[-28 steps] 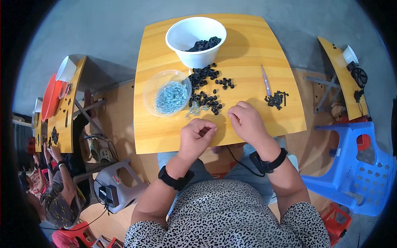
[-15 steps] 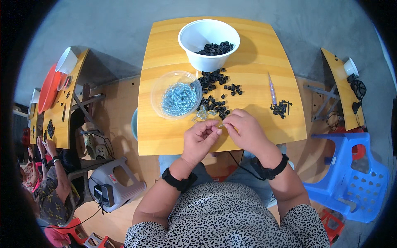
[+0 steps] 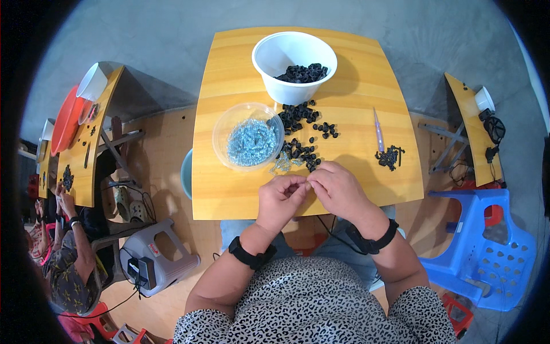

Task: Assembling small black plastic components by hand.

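Note:
Over the front edge of the wooden table, my left hand (image 3: 281, 198) and my right hand (image 3: 339, 189) meet fingertip to fingertip. Both are closed in a pinch; whatever sits between the fingers is too small and hidden to make out. Just beyond them lie a few loose metal springs (image 3: 282, 165) and a scatter of small black plastic parts (image 3: 299, 150). A clear round tub (image 3: 219, 150) to the left holds many springs (image 3: 252, 141). Behind the scatter stands a white bowl (image 3: 292, 93) with more black parts (image 3: 303, 73) inside.
On the right of the table (image 3: 366, 69) lie a slim tweezer-like tool (image 3: 378, 131) and a pile of small black pieces (image 3: 389, 157). A blue plastic stool (image 3: 470, 246) stands right. At left, another person (image 3: 74, 252) works at a table beside a grey stool (image 3: 160, 258).
My fingertips have come closer together. A small spring-like piece that showed between them is now hidden. The table and its contents sit slightly lower in the view.

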Motion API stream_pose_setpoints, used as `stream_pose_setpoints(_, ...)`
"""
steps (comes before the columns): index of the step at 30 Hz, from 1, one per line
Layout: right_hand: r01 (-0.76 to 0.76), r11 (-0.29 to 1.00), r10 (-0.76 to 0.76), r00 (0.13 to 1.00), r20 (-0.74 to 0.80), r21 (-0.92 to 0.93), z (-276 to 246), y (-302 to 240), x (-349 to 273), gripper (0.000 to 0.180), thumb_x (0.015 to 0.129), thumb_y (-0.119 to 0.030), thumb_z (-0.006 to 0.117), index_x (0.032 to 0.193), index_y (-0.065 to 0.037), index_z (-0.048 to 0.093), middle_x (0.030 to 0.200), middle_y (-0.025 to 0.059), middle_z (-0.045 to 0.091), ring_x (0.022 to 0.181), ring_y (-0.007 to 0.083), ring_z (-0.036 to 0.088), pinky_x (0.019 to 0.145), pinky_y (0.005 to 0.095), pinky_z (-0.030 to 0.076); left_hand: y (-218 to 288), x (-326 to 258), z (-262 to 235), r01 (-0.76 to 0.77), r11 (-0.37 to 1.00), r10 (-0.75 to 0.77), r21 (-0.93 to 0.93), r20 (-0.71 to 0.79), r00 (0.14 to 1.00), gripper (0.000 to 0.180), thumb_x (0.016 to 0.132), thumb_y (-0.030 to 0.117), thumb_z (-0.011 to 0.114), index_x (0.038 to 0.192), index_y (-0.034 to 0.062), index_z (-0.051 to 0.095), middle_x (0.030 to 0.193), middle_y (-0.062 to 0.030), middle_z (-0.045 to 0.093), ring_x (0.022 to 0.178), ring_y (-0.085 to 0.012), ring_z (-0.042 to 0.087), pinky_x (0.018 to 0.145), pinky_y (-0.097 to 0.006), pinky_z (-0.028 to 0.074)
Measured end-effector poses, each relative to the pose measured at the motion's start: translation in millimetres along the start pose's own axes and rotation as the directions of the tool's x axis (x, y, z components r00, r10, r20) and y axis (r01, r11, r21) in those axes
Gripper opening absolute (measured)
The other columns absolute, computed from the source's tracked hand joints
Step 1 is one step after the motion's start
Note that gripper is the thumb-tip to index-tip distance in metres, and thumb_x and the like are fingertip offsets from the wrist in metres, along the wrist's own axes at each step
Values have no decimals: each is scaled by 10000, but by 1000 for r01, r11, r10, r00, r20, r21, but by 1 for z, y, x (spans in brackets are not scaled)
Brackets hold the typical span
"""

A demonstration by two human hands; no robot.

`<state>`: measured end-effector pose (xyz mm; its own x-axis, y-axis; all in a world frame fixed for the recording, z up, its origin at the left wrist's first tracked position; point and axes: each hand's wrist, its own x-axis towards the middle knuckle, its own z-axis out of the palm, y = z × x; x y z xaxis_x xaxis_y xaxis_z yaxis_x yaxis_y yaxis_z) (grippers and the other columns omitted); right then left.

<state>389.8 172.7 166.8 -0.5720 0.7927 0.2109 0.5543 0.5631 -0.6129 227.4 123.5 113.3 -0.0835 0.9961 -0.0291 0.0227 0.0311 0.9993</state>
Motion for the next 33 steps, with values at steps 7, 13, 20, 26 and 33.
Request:
stream_pose_setpoints(7,35,999,-34,995,89,-7,-6,4,7,68,839,-93,596,846,-30,623,811,136,551,797,339,572,689,432,481,3,-2,-4,-27,999,27,30,25,999,123,878,61,702,964,-25,688,823,-30,664,698,-76,624,616,-222,524)
stream_pose_setpoints(13,-45,997,38,992,120,56,-23,19,27,105,815,-86,632,900,-26,644,880,141,582,872,341,583,759,430,487,5,-2,-4,-17,1000,18,-25,22,1000,103,882,56,695,944,-25,681,821,-33,657,699,-79,620,618,-220,512)
stream_pose_setpoints(20,200,954,-196,980,41,-225,-13,13,92,348,860,-142,634,1187,-24,614,1206,134,582,1152,331,532,983,424,428,10,-2,-3,-90,994,90,62,8,996,111,843,66,730,894,-21,685,764,-42,626,679,-100,599,615,-247,491)
stream_pose_setpoints(26,191,940,-159,978,134,-281,12,30,117,402,885,-169,606,1258,-25,560,1319,135,512,1237,319,465,1030,436,382,9,-2,-3,-123,991,123,55,10,992,116,828,50,731,908,-21,686,795,-67,632,667,-104,614,600,-234,505)
stream_pose_setpoints(33,97,943,-48,986,159,-319,12,37,104,421,918,-191,575,1317,-65,526,1402,142,464,1321,327,407,1072,449,352,8,-2,-4,-94,995,93,27,27,995,119,826,56,734,908,-17,687,788,-69,633,664,-115,617,598,-237,508)
